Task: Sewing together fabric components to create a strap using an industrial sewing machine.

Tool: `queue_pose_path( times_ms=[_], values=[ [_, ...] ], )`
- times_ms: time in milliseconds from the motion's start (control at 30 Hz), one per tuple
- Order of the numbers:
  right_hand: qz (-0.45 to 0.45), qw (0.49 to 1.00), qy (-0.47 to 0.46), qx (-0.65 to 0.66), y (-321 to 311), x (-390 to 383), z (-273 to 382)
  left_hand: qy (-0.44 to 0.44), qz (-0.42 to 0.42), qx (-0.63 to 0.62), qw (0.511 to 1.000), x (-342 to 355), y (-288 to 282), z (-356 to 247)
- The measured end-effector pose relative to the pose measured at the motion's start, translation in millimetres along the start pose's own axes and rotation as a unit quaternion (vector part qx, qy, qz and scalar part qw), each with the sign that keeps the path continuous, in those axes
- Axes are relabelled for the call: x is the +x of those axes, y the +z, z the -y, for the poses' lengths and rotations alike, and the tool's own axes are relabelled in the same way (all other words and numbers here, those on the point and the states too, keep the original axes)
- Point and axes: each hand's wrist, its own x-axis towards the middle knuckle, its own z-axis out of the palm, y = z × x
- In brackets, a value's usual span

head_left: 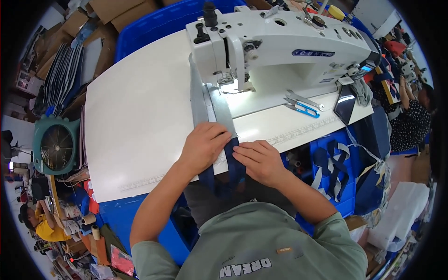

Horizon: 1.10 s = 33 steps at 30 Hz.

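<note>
Grey-blue fabric strips [219,112] with navy lower ends [233,161] lie on the white sewing table [135,93], running from under the needle area of a white sewing machine [280,42] toward the front edge, where the navy ends hang over. My left hand [205,147] pinches the strips where grey meets navy, fingers closed together. Just to its right, my right hand [259,161] grips the edge of the navy strip with bent fingers. Right of the machine's needle lie blue-handled snips [308,110] and an open-end wrench [315,105].
A black phone [344,103] and grey cloth [361,92] sit at the table's right. Blue bins [331,200] with navy straps stand in front, another [126,42] behind. A green fan [56,144] is at left. Co-workers work at far left [53,228] and right [406,121].
</note>
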Motion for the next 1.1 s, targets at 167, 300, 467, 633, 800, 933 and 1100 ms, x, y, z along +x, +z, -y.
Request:
queue_pose_path(
  times_ms=[167, 300, 467, 633, 800, 933, 1100],
  values=[
    [0.002, 1.000, 0.010, -0.008, 2.2, 18.7, -12.6, -0.024, -0.001, 0.017, 1.000, 14.8, 0.3, 19.7],
    [0.009, 1.000, 0.021, -0.017, 2.9, 36.4, -22.3, -0.019, -0.008, 0.058, 0.998, 28.2, 2.5, 40.6],
    [0.014, 0.998, 0.032, -0.045, 4.6, 38.5, -26.3, -0.039, -0.016, 0.077, 0.996, 36.1, 8.8, 49.0],
    [0.002, 0.999, 0.034, -0.034, 6.7, 40.4, -27.7, -0.073, -0.040, 0.072, 0.994, 41.8, 8.4, 53.1],
    [-0.001, 0.999, 0.028, -0.030, 8.4, 39.5, -25.7, -0.078, -0.051, 0.060, 0.994, 38.6, 8.4, 53.0],
    [0.008, 0.999, 0.029, -0.039, 8.1, 39.8, -22.5, -0.074, -0.042, 0.072, 0.994, 39.7, 7.4, 55.3],
    [0.004, 0.998, 0.035, -0.051, 11.7, 41.2, -23.7, -0.085, -0.006, 0.088, 0.992, 48.3, 5.9, 54.7]
  ],
)
